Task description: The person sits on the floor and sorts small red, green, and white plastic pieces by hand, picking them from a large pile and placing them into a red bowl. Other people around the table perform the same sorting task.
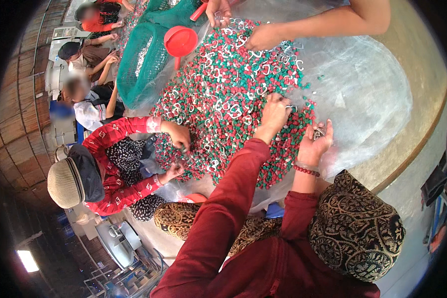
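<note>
A wide heap of small red and green pieces (238, 144), mixed with white curved, ring-like pieces (232, 107), lies in front of me. My left hand (274, 118) reaches onto the heap, its fingertips pinched on a white curved piece (292, 108). At the heap's right edge, my right hand (315, 145) is turned palm up. Its fingers curl around a few small ring-like pieces (319, 133), partly hidden by the fingers. A red bead bracelet (307, 170) circles that wrist.
Clear plastic sheeting (362, 99) lies under the heap. A co-worker's hands (264, 37) work at the far side, another's hand (180, 136) at the left. A red dipper (181, 41) and a green mesh net (143, 67) lie at the far left, near more people.
</note>
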Available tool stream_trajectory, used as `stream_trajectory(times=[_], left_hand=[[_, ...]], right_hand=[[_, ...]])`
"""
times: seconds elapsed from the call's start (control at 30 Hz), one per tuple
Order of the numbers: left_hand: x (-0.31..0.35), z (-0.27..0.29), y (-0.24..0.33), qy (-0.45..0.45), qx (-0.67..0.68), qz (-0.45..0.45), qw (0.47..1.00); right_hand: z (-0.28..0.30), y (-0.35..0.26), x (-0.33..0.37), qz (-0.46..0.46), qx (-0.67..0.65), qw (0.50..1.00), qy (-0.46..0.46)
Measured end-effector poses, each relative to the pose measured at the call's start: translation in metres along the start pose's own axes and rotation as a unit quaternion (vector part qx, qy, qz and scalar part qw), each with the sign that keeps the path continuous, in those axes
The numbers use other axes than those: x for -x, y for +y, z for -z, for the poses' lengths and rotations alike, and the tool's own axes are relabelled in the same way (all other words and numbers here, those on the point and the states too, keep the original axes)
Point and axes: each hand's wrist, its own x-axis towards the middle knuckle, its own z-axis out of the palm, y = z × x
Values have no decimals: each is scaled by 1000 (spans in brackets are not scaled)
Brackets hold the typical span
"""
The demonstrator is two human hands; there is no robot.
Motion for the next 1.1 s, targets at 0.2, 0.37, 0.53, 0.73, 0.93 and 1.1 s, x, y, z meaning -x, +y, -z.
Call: stream_trajectory(times=[0.2, 0.37, 0.53, 0.73, 0.93, 1.1], left_hand=[[-1, -45, 19, -47, -221, -17, 974], [15, -40, 30, -70, -163, 39, 983], [21, -28, 17, -80, -112, 24, 990], [31, -17, -27, -14, -38, -4, 999], [48, 46, -45, 11, 357, 96, 929], [72, 69, -60, -31, 377, 211, 902]], right_hand=[[4, -1, -1, -37, -8, 999, 23], [1, -4, 5, -28, 6, 1000, -9], [5, 3, -2, -27, 21, 999, 4], [7, 2, 2, -40, 28, 999, -14], [5, 2, 11, -34, 33, 998, -42], [8, 14, 11, -109, 16, 989, -97]])
